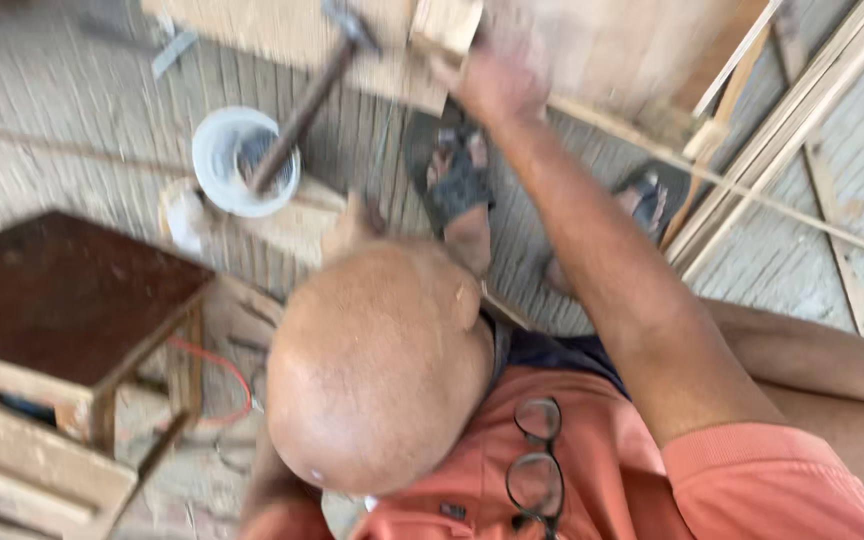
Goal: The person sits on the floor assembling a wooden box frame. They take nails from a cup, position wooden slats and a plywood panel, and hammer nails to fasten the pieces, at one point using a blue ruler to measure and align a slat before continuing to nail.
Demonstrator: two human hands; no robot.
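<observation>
Hammer (pixel 312 95), dark metal head on a long brown handle, blurred; right hand (pixel 502 75) grip closed on a wood block (pixel 447 25).

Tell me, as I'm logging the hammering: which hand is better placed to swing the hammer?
Probably the left. The right hand is up at the wooden block, blurred, while the hammer slants its handle down toward the left hand, mostly hidden by the head.

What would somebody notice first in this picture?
A person's head above an orange shirt fills the bottom middle, with glasses hanging at the collar. At the top, the blurred right hand meets a wooden block, and a hammer slants towards a white tub.
</observation>
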